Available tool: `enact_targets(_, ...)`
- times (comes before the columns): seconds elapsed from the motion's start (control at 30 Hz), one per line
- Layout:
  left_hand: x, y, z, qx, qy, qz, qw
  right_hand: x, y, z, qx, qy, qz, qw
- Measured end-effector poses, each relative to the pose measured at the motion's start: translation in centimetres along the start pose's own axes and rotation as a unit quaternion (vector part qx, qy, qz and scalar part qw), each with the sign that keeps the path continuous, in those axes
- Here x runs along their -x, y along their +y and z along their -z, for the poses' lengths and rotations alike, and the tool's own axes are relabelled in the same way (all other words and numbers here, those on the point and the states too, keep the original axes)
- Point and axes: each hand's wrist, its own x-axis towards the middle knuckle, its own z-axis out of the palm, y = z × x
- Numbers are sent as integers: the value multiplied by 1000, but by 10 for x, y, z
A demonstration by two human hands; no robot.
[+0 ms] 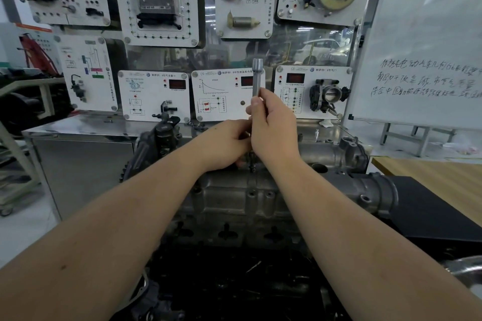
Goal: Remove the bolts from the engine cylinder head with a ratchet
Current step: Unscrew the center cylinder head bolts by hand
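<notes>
Nearest, dark engine block [229, 281], grey head [234, 203] on top. Above the head's far edge, left hand [224, 146] curled, knuckles against the right wrist; what it holds is hidden. Right hand [273, 125] grips ratchet [257, 78] upright, socket end up. Behind: panels [154, 96], whiteboard [427, 41].

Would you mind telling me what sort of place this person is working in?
Most likely an automotive training workshop: an engine cylinder head on a stand, wall-mounted demonstration panels carrying car sensors and a throttle body, and a handwritten whiteboard at the right.
</notes>
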Motion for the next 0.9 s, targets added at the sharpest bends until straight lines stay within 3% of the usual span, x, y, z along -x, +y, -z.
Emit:
enact_targets(0.2, 0, 0, 0, -1, 7, -6, 1000, 1, -3, 0, -23, -6, 8, 1000)
enact_targets(0.33, -1, 1, 0, -6, 9, 6, 1000, 1, 0, 0, 36, -1, 44, 998)
enact_targets(0.57, 1, -1, 1, 2, 11, 6, 1000, 2, -4, 0, -17, -19, -24, 999)
enact_targets(0.77, -1, -2, -1, 11, 17, 3, 1000, 3, -2, 1, 9, 3, 38, 999)
enact_targets(0.9, -1, -2, -1, -8, 4, 5, 1000, 1, -1, 1, -1, -5, 7, 1000)
